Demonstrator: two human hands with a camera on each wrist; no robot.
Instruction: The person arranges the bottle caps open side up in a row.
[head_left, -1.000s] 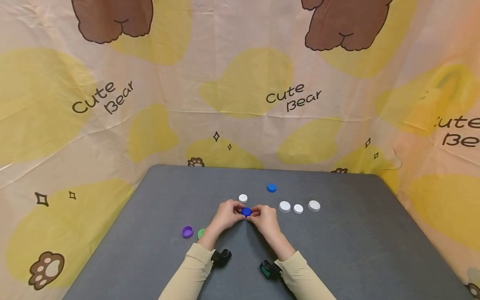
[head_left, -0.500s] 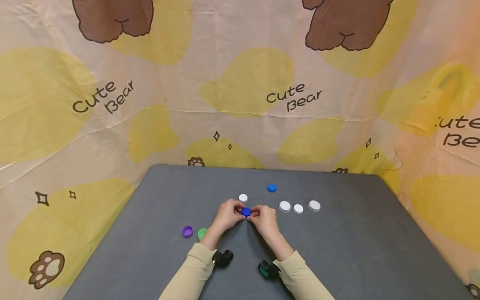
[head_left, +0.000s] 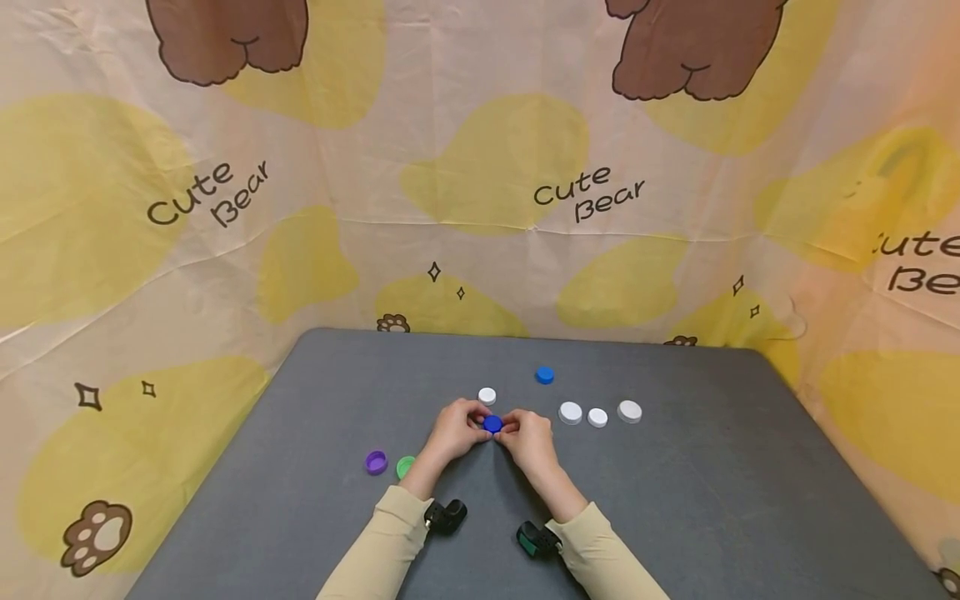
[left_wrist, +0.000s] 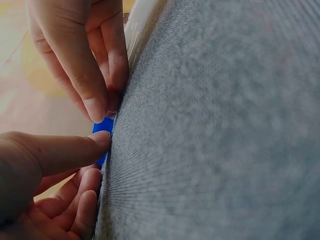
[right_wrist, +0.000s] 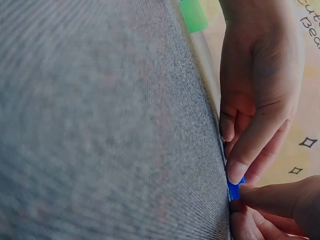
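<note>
A dark blue bottle cap sits low at the table surface between both hands. My left hand holds its left side with thumb and fingers. From the right, my right hand grips it the same way. In the left wrist view, the blue cap shows partly between the fingertips. Only a small part of the blue cap is visible in the right wrist view; fingers hide the rest. Just beyond the left fingers lies a white cap.
Three more white caps, the large one, the small one and the rightmost one, lie right of the hands. A lighter blue cap is farther back. A purple cap and a green cap lie by the left forearm on the grey table.
Both hands stay around the blue cap in nearly the same place. The wrists shift slightly inward at first, uncovering a little more of the green cap. The other caps keep their places.
</note>
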